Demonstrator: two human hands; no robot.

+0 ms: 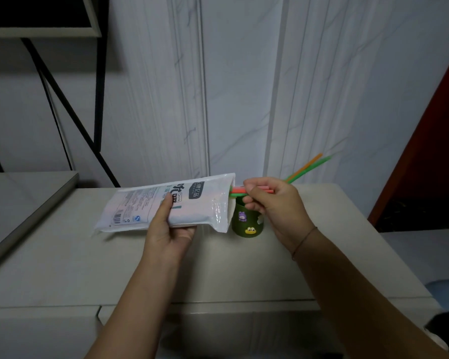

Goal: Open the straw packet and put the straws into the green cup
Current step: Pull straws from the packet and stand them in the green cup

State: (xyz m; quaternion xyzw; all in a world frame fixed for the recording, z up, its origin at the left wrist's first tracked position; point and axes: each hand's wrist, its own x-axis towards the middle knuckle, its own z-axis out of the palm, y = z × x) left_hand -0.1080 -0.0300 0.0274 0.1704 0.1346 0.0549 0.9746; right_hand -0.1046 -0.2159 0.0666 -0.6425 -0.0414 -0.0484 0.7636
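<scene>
Packet [166, 206] already open, held level in my left hand [170, 229] just left of the green cup [246, 224], its mouth right over the rim. Two straws [309, 168] stand in the cup. My right hand [270, 200] fingers are clamped on the next few straws [237, 190] at the packet mouth. More left inside, I judge.
</scene>
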